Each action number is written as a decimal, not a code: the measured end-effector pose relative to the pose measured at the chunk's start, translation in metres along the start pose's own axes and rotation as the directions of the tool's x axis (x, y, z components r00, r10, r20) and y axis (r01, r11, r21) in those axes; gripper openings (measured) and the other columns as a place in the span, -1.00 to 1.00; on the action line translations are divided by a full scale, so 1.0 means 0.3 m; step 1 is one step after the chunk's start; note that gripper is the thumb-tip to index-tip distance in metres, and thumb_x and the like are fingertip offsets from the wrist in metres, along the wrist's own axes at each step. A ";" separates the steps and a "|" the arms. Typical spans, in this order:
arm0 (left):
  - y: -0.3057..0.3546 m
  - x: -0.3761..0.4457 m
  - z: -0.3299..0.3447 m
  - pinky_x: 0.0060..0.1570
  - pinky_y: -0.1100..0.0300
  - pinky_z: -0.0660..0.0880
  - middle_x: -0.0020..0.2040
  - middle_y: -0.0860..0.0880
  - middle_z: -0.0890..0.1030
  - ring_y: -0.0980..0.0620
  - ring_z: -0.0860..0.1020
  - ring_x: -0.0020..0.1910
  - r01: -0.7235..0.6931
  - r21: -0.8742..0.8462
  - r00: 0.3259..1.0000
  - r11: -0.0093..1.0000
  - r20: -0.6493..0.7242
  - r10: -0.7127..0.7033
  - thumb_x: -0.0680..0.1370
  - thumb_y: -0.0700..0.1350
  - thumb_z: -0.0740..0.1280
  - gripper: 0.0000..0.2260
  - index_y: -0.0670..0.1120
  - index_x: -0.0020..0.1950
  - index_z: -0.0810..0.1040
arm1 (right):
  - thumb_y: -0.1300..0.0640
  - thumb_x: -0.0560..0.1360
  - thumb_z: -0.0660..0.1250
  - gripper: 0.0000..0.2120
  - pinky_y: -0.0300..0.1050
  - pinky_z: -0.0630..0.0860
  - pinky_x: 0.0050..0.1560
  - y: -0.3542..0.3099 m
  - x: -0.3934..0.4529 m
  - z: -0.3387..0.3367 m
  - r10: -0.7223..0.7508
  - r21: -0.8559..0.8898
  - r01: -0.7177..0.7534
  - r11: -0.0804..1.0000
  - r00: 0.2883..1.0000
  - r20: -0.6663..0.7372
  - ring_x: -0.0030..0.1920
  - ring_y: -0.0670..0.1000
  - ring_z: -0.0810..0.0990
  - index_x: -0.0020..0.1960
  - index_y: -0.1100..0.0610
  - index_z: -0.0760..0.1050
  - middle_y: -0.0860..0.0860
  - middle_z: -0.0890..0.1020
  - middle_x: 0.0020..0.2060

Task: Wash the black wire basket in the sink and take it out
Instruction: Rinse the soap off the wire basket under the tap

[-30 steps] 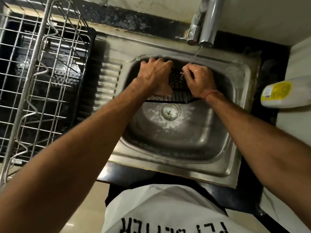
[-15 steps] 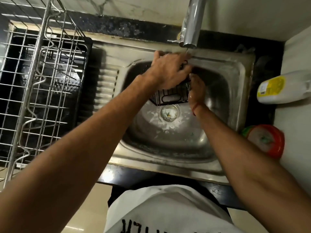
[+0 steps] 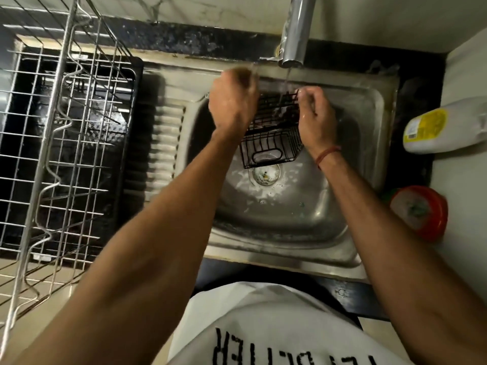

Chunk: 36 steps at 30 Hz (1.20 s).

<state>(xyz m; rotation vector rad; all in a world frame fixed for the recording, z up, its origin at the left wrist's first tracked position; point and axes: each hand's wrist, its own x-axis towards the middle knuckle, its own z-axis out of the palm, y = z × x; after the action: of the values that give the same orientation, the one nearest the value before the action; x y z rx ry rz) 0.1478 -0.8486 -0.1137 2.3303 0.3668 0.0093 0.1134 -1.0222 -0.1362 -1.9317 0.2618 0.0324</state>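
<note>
The black wire basket (image 3: 271, 146) hangs tilted over the steel sink (image 3: 369, 143), under a thin stream from the tap (image 3: 296, 35). My left hand (image 3: 234, 101) grips the basket's left side, its fingers blurred by motion. My right hand (image 3: 315, 114) pinches the basket's upper right rim with curled fingers. The basket's far part is hidden behind my hands. Foamy water lies around the drain (image 3: 264, 173).
A steel wire dish rack (image 3: 60, 143) stands on a black tray left of the sink. A white bottle with a yellow label (image 3: 442, 130) lies at the right, a red tub (image 3: 421, 212) below it. The black counter edge (image 3: 342, 293) runs in front.
My left hand has shifted left and my right hand has come up to the basket's upper right rim. The basket now hangs more open to view, tilted above the drain.
</note>
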 end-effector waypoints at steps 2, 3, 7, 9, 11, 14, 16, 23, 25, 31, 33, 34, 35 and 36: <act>-0.066 -0.051 -0.013 0.20 0.11 0.66 0.10 0.13 0.76 0.26 0.69 0.03 0.206 -0.196 0.977 0.959 0.103 -0.188 0.69 0.26 0.27 -0.59 0.04 0.25 0.75 | 0.06 0.74 0.22 -0.74 -0.45 0.43 -0.19 0.003 0.006 -0.004 0.038 0.035 -0.036 0.999 0.998 -0.059 -0.25 -0.37 0.49 0.17 0.25 0.54 -0.13 0.56 -0.15; -0.081 -0.090 -0.007 0.29 0.03 0.63 0.16 0.07 0.76 0.17 0.70 0.12 0.286 -0.297 0.954 0.911 0.178 -0.241 0.69 0.31 0.19 -0.50 0.01 0.30 0.73 | 0.05 0.74 0.22 -0.73 -0.44 0.43 -0.19 0.007 0.008 -0.005 0.061 0.048 -0.057 0.997 0.995 -0.076 -0.25 -0.36 0.49 0.18 0.26 0.54 -0.12 0.56 -0.16; 0.004 -0.153 0.042 0.28 -0.02 0.64 0.15 0.01 0.76 0.05 0.71 0.16 0.391 -0.556 0.911 0.734 0.348 -0.222 0.81 0.14 -0.02 -0.50 0.06 0.26 0.72 | -0.03 0.71 0.24 -0.75 -0.38 0.47 -0.15 0.031 -0.001 -0.039 0.135 0.076 -0.123 0.989 0.975 -0.178 -0.22 -0.31 0.52 0.15 0.14 0.55 -0.08 0.62 -0.10; 0.086 -0.118 0.064 0.22 -0.02 0.66 0.11 -0.02 0.76 0.02 0.72 0.11 0.382 -0.551 0.911 0.742 0.361 -0.201 0.81 0.11 0.05 -0.55 0.02 0.19 0.73 | -0.01 0.72 0.21 -0.71 -0.39 0.49 -0.03 0.050 -0.010 -0.081 0.129 0.038 -0.123 0.992 0.959 -0.253 -0.09 -0.29 0.56 0.20 0.18 0.56 -0.05 0.66 -0.01; 0.145 -0.084 0.091 0.19 -0.03 0.66 0.10 -0.06 0.75 -0.03 0.70 0.11 0.373 -0.503 0.899 0.780 0.403 -0.170 0.77 0.11 0.19 -0.66 0.00 0.15 0.72 | 0.01 0.74 0.17 -0.70 -0.34 0.50 0.14 0.061 -0.024 -0.126 0.087 -0.024 -0.096 0.995 0.967 -0.240 0.07 -0.26 0.58 0.33 0.17 0.52 -0.07 0.64 0.11; 0.186 -0.050 0.106 0.18 -0.13 0.68 0.06 -0.12 0.75 -0.15 0.71 0.11 0.356 -0.470 0.890 0.808 0.434 -0.140 0.69 0.11 0.36 -0.74 -0.06 0.11 0.71 | -0.05 0.76 0.14 -0.62 -0.35 0.46 0.24 0.038 -0.066 -0.144 -0.034 -0.161 0.016 0.987 0.994 -0.107 0.21 -0.26 0.55 0.47 0.12 0.44 -0.06 0.60 0.26; 0.202 -0.037 0.091 0.14 -0.07 0.70 0.01 -0.07 0.76 -0.09 0.73 0.04 0.353 -0.459 0.906 0.816 0.383 -0.177 0.64 0.10 0.45 -0.79 -0.03 0.03 0.70 | -0.06 0.77 0.06 -0.54 -0.26 0.40 0.41 0.020 -0.081 -0.119 -0.137 -0.329 0.105 0.939 0.988 -0.078 0.40 -0.07 0.51 0.53 0.16 0.43 0.04 0.56 0.40; 0.126 -0.032 0.063 0.03 0.05 0.65 -0.08 0.02 0.69 0.04 0.64 -0.06 0.374 -0.561 0.928 0.738 0.228 -0.296 0.69 0.06 0.34 -0.82 0.02 -0.01 0.64 | 0.01 0.76 0.01 -0.54 -0.13 0.36 0.40 -0.067 -0.045 -0.015 -0.244 -0.599 0.173 0.782 0.969 -0.038 0.39 0.11 0.53 0.46 0.20 0.51 0.15 0.60 0.37; 0.094 -0.045 0.069 0.08 0.06 0.66 -0.04 0.02 0.73 0.04 0.69 0.00 0.336 -0.544 0.940 0.769 0.243 -0.239 0.72 0.05 0.27 -0.79 0.03 0.07 0.68 | 0.00 0.76 0.01 -0.56 -0.09 0.37 0.38 -0.093 -0.017 -0.008 -0.251 -0.624 0.181 0.760 0.968 -0.025 0.35 0.12 0.55 0.43 0.17 0.53 0.13 0.62 0.33; 0.019 0.003 0.051 0.17 0.09 0.65 0.09 -0.05 0.72 0.04 0.70 0.07 0.381 -0.499 0.924 0.779 0.234 -0.302 0.77 0.05 0.25 -0.75 -0.08 0.24 0.62 | -0.02 0.80 -0.06 -0.48 0.12 0.12 0.67 -0.095 -0.095 0.034 -0.474 -0.680 0.627 0.380 0.764 0.438 0.66 0.11 0.20 0.65 0.22 0.24 0.17 0.31 0.62; -0.002 0.013 0.046 0.14 0.11 0.64 0.12 -0.06 0.71 0.04 0.69 0.08 0.406 -0.493 0.912 0.769 0.274 -0.306 0.77 0.10 0.23 -0.69 -0.10 0.31 0.59 | 0.02 0.80 -0.01 -0.49 0.10 0.13 0.66 -0.056 -0.113 -0.021 -0.503 -0.616 0.729 0.298 0.669 0.548 0.67 0.12 0.17 0.67 0.24 0.19 0.19 0.26 0.64; -0.004 0.016 0.046 0.09 0.13 0.63 0.12 -0.06 0.70 0.04 0.68 0.06 0.418 -0.482 0.906 0.770 0.283 -0.314 0.77 0.13 0.22 -0.66 -0.10 0.32 0.58 | 0.04 0.80 0.02 -0.50 0.09 0.14 0.66 -0.039 -0.107 -0.052 -0.508 -0.607 0.734 0.306 0.665 0.548 0.67 0.11 0.17 0.67 0.23 0.17 0.18 0.26 0.64; -0.005 0.018 0.049 0.05 0.13 0.63 0.12 -0.07 0.69 0.03 0.67 0.04 0.430 -0.476 0.901 0.767 0.287 -0.327 0.77 0.15 0.22 -0.64 -0.10 0.33 0.57 | 0.05 0.80 0.03 -0.50 0.09 0.13 0.66 -0.026 -0.099 -0.078 -0.504 -0.616 0.716 0.327 0.684 0.527 0.67 0.10 0.16 0.68 0.21 0.16 0.17 0.25 0.65; -0.001 0.018 0.053 0.06 0.10 0.65 0.12 -0.08 0.68 0.02 0.67 0.04 0.442 -0.478 0.895 0.759 0.290 -0.339 0.77 0.17 0.21 -0.63 -0.09 0.32 0.57 | 0.06 0.79 0.04 -0.49 0.09 0.12 0.67 -0.023 -0.096 -0.095 -0.487 -0.649 0.678 0.346 0.721 0.493 0.68 0.10 0.15 0.69 0.21 0.14 0.17 0.24 0.65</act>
<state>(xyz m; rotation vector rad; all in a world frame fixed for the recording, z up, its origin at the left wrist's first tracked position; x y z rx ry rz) 0.1549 -0.8580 -0.1259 1.6466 0.6625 -0.2797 0.0837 -1.0413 -0.1151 -2.8125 -0.7923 -0.1555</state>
